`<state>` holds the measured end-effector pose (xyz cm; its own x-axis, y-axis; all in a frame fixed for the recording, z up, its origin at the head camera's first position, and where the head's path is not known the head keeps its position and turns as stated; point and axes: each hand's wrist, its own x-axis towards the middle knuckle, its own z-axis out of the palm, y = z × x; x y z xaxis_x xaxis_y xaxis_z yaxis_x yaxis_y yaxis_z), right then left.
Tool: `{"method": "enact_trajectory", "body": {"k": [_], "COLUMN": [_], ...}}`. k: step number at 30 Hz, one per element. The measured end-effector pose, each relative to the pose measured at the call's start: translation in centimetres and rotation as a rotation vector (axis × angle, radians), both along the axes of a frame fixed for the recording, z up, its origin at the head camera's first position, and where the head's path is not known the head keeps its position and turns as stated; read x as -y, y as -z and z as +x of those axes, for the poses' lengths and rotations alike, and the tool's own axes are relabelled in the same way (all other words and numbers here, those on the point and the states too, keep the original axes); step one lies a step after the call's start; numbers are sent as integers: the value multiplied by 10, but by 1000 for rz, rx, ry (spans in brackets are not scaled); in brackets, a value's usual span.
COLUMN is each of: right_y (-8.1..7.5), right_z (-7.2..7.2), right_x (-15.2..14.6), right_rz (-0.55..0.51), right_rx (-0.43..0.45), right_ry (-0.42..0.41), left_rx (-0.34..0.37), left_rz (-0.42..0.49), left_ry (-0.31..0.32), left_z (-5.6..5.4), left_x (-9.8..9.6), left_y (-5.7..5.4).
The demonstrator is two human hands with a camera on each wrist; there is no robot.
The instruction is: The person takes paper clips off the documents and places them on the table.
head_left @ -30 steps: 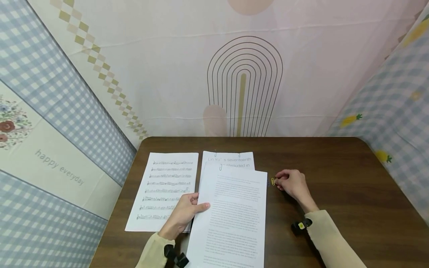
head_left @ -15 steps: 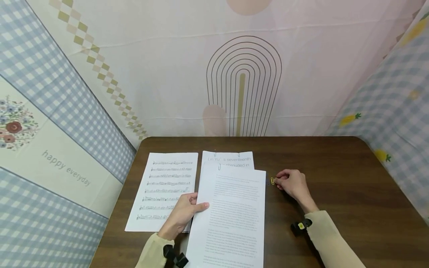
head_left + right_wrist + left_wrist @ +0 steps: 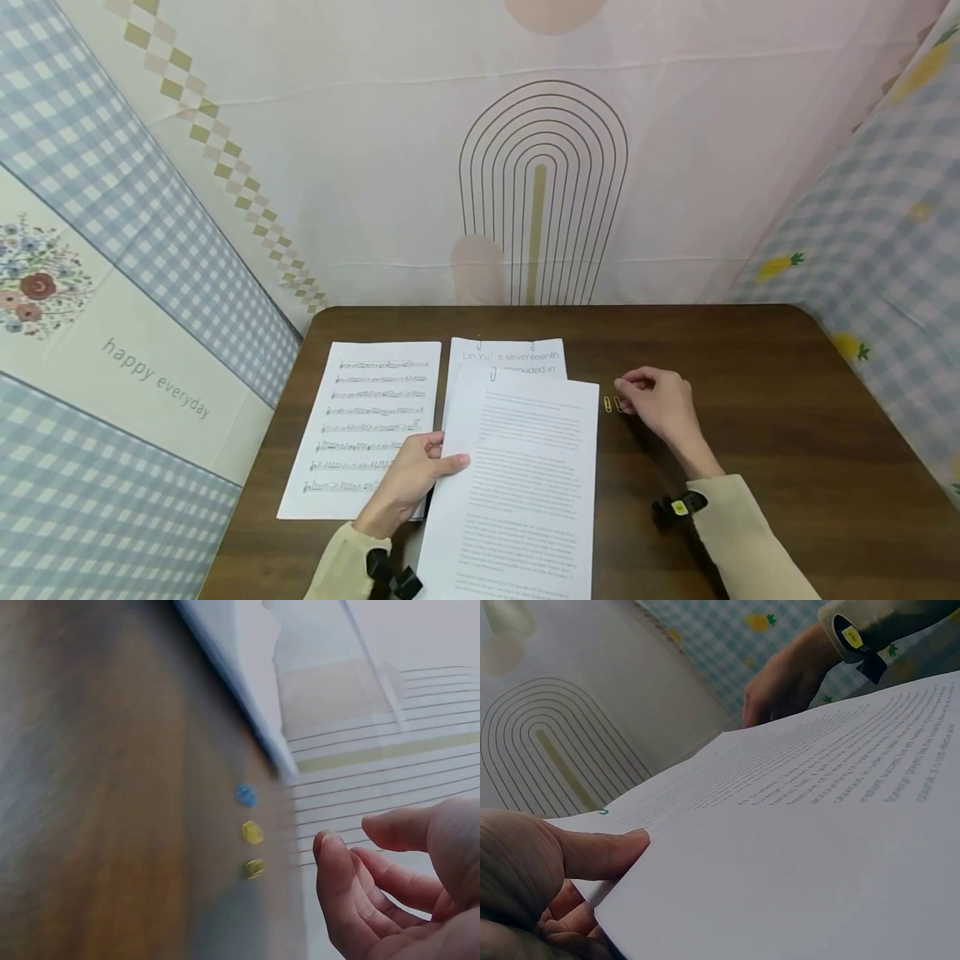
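My left hand (image 3: 408,479) grips the left edge of printed sheets (image 3: 532,500), thumb on top and fingers beneath. A paper clip (image 3: 492,374) sits on their top edge and looks green in the left wrist view. To the right, my right hand (image 3: 663,404) hovers by two yellow paper clips (image 3: 607,404) on the table. In the right wrist view its thumb and forefinger stand apart with nothing between them. A blue paper clip (image 3: 245,795) lies in line with the yellow ones there; the sheets hide it in the head view.
Sheet music (image 3: 367,417) lies on the left of the brown table (image 3: 750,358), partly under my left wrist. Behind the held sheets is a large-print page (image 3: 465,352) with two clips on its top edge, partly covered. A patterned cloth (image 3: 337,192) hangs behind.
My right hand has lifted slightly away from the yellow paper clips, so the second one now shows. The left hand and its sheets have barely moved; the blue clip has dropped from head view.
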<state>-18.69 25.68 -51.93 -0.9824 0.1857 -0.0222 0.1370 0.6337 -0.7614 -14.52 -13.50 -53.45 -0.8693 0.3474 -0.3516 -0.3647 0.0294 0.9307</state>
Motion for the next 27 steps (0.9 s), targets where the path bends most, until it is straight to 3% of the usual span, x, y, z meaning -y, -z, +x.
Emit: {"method": "enact_trajectory", "body": {"k": [7,12,18,27], "right_y": [-25,-37,-46,-49], "right_z": [3,3,-6,-20], "right_x": [17,38,65,95], "right_rz": [37,48,62,87], "right_rx": [-150,-245,-302,-277], "right_ry": [18,-26,-177,-432], "left_rx": [5,-2,-15,-22], "left_rz": [-6,-14,-25,-52], "left_ry": [4,5,9,25], "left_z": [0,2,4,6], "left_x": [-1,-2,-3,-7], "left_y": [-2,-4,-6,-4]}}
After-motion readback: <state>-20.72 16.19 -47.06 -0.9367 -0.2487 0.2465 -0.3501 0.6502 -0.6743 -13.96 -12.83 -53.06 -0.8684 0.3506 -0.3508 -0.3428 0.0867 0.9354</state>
